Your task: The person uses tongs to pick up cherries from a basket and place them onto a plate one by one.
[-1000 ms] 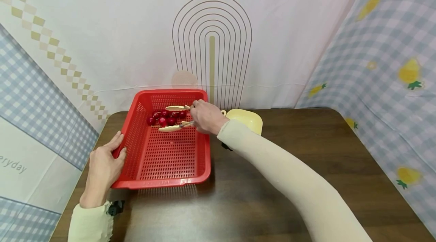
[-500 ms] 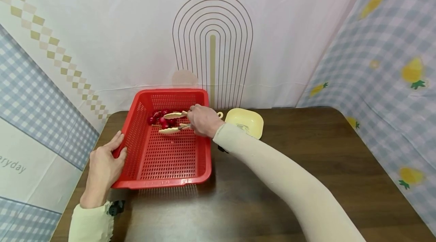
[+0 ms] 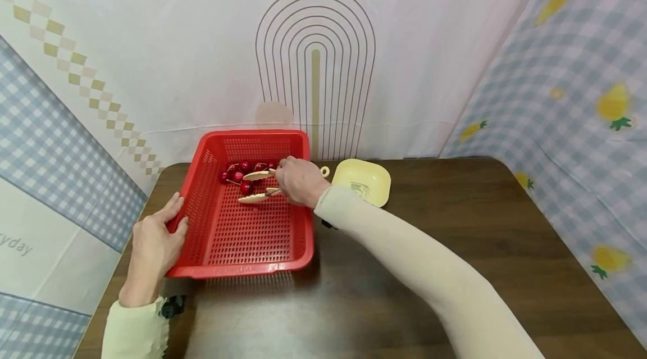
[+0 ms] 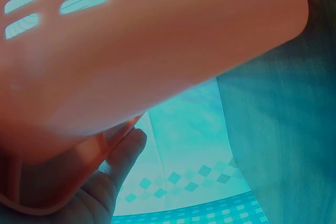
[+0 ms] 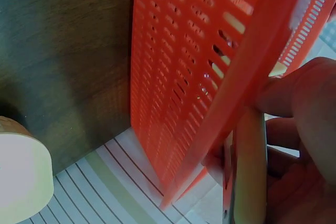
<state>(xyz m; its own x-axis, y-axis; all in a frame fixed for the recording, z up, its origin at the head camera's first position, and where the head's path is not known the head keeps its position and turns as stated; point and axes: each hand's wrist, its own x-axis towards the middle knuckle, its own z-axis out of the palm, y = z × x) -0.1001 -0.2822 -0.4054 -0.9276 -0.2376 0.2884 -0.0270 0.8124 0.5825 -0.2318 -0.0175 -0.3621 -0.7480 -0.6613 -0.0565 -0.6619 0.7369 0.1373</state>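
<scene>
Left grip point(image 3: 155, 241): grasps the basket point(image 3: 242, 271).
Right grip point(image 3: 302, 182): grasps tongs point(image 3: 254, 198).
Cherries point(image 3: 238, 177): in basket, left of right grip.
Bowl point(image 3: 373, 178): right of right grip.

Long pale cream sleeves point(image 3: 409, 252), a small black device point(image 3: 173, 307) beside each

One basket point(image 3: 242, 272), one dish point(image 3: 376, 182), one pair of tongs point(image 3: 259, 175) and at least six cherries point(image 3: 246, 187) show.

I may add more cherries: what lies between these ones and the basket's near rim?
In the head view, one half of the tongs lies just in front of the cherries; from there, the slotted floor is bare to the near rim of the basket.
</scene>
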